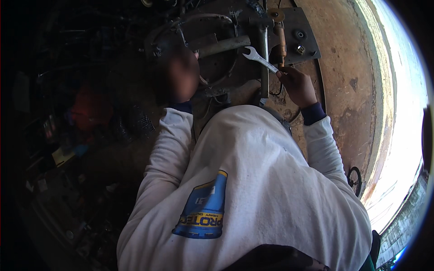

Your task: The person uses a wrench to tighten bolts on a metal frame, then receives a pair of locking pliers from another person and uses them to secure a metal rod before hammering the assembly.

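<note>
My right hand (298, 88) is closed round the shank of a silver open-end wrench (260, 58). The wrench's open jaw points up and left, over the dark metal work surface. Just beyond that hand lies an orange-brown rod-like piece (280, 40) with a round end. A grey metal tube (265, 67) runs lengthwise to the left of it. My left hand (183, 77) is smeared and in shadow, beside a curved metal frame part. Close to its thumb begins a second, slanting tube (224, 46). Whether this hand holds anything is not visible.
A brass-coloured hex nut (300, 49) and a round washer-like part (299, 34) sit on the dark plate (309, 27) at the far right. Brown stained floor (348, 67) extends beyond it. On the dark left side are a red object (92, 108) and cluttered parts.
</note>
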The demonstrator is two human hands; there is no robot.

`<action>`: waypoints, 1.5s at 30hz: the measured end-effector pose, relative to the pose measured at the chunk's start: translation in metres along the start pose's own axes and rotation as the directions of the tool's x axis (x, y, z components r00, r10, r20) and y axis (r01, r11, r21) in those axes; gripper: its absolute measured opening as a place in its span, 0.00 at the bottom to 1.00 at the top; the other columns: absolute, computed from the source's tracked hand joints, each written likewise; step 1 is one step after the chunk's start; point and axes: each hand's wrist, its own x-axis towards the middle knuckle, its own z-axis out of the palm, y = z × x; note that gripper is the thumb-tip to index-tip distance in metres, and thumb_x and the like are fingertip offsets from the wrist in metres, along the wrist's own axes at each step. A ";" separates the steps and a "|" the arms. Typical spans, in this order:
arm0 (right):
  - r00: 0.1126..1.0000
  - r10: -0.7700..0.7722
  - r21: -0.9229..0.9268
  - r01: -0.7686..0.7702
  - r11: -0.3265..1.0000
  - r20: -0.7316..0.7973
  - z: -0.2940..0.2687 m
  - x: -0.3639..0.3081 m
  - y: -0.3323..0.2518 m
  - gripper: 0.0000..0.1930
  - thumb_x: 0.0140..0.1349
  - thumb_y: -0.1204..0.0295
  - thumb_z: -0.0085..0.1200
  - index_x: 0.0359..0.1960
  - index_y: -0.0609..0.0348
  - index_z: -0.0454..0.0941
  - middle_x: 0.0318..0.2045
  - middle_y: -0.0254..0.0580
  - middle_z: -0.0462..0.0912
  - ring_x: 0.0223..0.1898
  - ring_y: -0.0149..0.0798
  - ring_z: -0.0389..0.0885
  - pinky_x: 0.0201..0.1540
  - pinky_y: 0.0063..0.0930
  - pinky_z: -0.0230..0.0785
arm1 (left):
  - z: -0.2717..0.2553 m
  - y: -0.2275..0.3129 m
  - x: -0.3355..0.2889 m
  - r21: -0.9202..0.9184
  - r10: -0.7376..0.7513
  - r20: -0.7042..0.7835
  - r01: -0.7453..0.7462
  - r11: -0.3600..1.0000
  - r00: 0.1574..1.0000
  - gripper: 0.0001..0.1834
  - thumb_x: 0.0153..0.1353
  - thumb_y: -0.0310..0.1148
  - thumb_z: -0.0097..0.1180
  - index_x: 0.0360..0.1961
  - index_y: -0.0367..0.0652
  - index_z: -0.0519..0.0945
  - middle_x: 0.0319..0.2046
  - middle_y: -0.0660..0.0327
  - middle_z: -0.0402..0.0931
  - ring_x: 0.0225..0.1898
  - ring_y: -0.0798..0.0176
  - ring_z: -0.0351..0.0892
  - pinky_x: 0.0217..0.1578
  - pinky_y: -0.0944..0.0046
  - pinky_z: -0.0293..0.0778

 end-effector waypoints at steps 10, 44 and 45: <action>0.999 0.045 -0.047 -0.043 0.998 0.026 -0.001 0.001 -0.006 0.16 0.63 0.59 0.59 0.42 0.59 0.83 0.25 0.49 0.84 0.27 0.42 0.85 0.31 0.32 0.73 | -0.006 0.013 0.005 0.127 -0.145 0.060 0.137 0.982 0.988 0.09 0.62 0.32 0.63 0.36 0.36 0.85 0.28 0.72 0.79 0.30 0.79 0.71 0.34 0.74 0.67; 0.998 0.058 -0.013 -0.058 0.998 0.016 -0.002 0.004 0.000 0.16 0.63 0.58 0.58 0.42 0.58 0.82 0.23 0.48 0.83 0.25 0.42 0.83 0.31 0.32 0.72 | -0.008 0.010 0.007 -0.036 -0.257 0.205 0.269 0.962 0.945 0.14 0.67 0.37 0.57 0.22 0.48 0.74 0.15 0.75 0.61 0.16 0.79 0.57 0.17 0.73 0.52; 0.999 0.043 -0.006 -0.043 0.999 0.004 -0.001 0.004 0.001 0.16 0.63 0.58 0.58 0.42 0.58 0.82 0.23 0.48 0.83 0.25 0.42 0.83 0.31 0.32 0.72 | -0.010 0.009 0.008 -0.037 -0.256 0.205 0.268 0.963 0.945 0.14 0.67 0.37 0.57 0.22 0.48 0.74 0.15 0.75 0.61 0.16 0.79 0.57 0.17 0.73 0.52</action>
